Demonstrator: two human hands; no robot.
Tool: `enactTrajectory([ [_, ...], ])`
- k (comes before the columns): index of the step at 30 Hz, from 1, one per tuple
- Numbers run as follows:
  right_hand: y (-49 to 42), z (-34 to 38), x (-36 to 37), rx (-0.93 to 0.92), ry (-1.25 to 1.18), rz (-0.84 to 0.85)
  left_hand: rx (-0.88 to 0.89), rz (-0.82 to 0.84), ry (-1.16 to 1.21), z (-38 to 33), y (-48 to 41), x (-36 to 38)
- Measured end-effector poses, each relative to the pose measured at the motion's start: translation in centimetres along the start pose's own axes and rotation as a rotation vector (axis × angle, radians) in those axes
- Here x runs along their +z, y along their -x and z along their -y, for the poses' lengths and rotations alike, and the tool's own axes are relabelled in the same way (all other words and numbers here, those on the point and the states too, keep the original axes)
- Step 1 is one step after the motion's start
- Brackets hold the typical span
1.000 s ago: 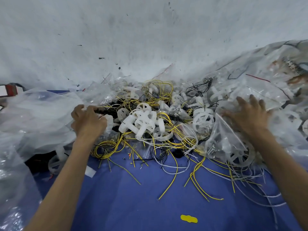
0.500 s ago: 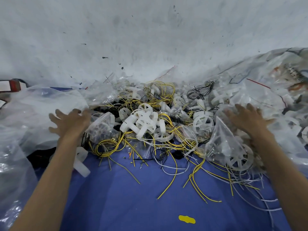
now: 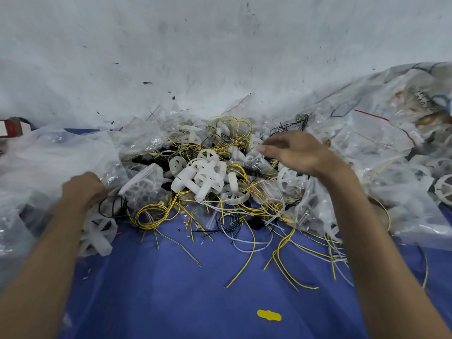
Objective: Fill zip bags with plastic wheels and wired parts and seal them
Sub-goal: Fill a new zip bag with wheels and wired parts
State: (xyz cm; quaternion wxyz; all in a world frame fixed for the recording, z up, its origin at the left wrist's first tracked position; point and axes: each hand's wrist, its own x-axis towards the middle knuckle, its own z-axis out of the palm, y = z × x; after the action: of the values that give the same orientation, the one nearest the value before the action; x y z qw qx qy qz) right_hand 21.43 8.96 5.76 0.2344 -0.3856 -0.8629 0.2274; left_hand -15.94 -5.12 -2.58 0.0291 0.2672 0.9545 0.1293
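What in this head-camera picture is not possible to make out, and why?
Head view only.
Left hand: fingers hidden behind its own back; grip on clear plastic sheet uncertain.
Red box: cut off by left edge.
Printed bag: lettering blurred, unreadable.
White wheel: cut off by right edge.

bright even light | soft shadows | glare on plastic | edges bowed, blurred
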Motion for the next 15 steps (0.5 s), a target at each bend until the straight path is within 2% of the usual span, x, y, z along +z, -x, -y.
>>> enactTrajectory([
  [4,0.2,1.6,1.8,-0.115,-0.069,0.142,-0.030,-0.114,0.016,-0.7,0.3,-2.1],
  [8,0.0,2.2,3.3,-0.167,-0.226,0.209,0.114,-0.334,0.100,-3.0,3.1,-5.3],
  [11,-0.1,2.0,3.7,-0.136,-0.399,0.215,0.191,-0.507,0.254,-6.0,6.6,-7.5],
  [13,-0.3,1.9,3.8,-0.089,-0.492,0.228,0.367,-0.718,0.302,-8.5,10.0,-7.6],
  [14,-0.3,1.8,3.8,-0.059,-0.550,0.255,0.521,-0.744,0.379,-9.7,12.0,-7.4],
  [15,-0.4,1.7,3.9,-0.033,-0.626,0.287,0.693,-0.663,0.480,-10.9,13.8,-7.0],
])
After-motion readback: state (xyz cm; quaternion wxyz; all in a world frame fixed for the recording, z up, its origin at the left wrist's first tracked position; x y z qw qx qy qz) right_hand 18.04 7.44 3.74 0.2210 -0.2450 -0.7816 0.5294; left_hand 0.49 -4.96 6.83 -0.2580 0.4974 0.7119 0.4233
